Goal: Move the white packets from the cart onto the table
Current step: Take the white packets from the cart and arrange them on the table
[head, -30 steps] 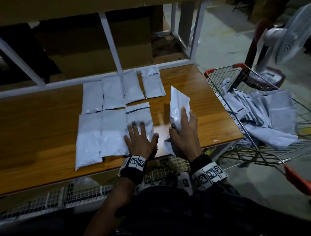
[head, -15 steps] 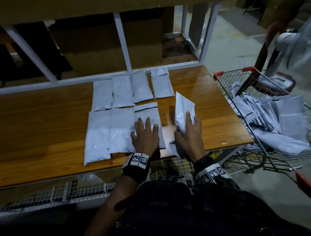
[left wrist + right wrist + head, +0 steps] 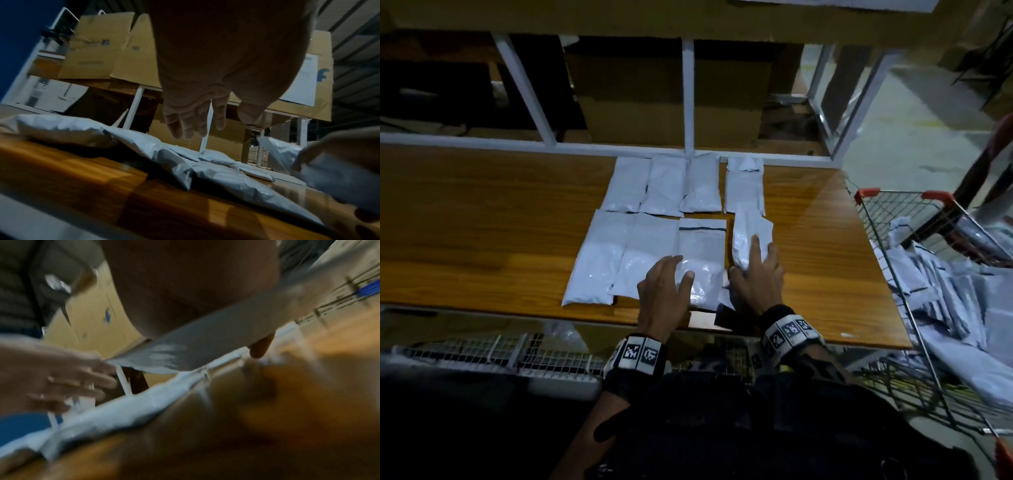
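Head view: right hand grips a packet low over the table; left hand relaxed, fingers apart, empty. Risk: packet lands overlapping its neighbour, or the left hand nudges the row askew.

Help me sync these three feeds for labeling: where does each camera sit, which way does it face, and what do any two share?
Head: worn high, looking forward and down at the table, packet rows and cart; shows the left hand and right hand.
Left wrist: low above the tabletop, facing the cardboard boxes; shows left palm and fingers.
Right wrist: blurred, looking along the right hand.
Shared: the held packet appears in head and right wrist views.
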Demonstrator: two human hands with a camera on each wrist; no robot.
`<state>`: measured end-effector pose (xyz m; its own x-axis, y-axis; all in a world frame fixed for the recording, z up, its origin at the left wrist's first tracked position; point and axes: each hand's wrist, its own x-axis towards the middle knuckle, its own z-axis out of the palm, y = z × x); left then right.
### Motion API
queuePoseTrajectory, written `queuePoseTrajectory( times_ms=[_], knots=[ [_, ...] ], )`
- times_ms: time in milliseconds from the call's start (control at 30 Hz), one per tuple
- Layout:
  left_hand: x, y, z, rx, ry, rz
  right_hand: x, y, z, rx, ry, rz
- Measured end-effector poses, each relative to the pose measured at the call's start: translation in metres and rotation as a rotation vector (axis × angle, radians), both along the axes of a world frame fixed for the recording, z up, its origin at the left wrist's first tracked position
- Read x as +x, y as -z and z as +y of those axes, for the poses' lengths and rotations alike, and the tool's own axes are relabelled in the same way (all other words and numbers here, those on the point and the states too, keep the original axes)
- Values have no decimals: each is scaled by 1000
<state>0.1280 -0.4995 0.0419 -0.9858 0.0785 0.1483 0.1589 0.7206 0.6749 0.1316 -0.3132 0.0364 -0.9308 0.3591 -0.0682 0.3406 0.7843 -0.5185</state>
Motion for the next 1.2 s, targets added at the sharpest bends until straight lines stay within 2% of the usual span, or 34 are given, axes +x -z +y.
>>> queuePoseTrajectory(
  times_ms=[167, 567, 767, 900, 1200],
  knots=[
    [11, 3, -7, 33, -43, 21, -21, 25, 2, 183, -18, -123],
    [19, 0, 2, 15, -14, -17, -25, 41, -3, 234, -79, -76],
    [11, -1, 12, 13, 84, -12, -20, 20, 11, 38, 38, 109],
    [7, 6, 18, 32, 177, 2, 11, 2, 24, -262, 61, 358],
    [22, 10, 51, 129, 444, 32, 119, -1, 29, -421, 341, 427]
  ],
)
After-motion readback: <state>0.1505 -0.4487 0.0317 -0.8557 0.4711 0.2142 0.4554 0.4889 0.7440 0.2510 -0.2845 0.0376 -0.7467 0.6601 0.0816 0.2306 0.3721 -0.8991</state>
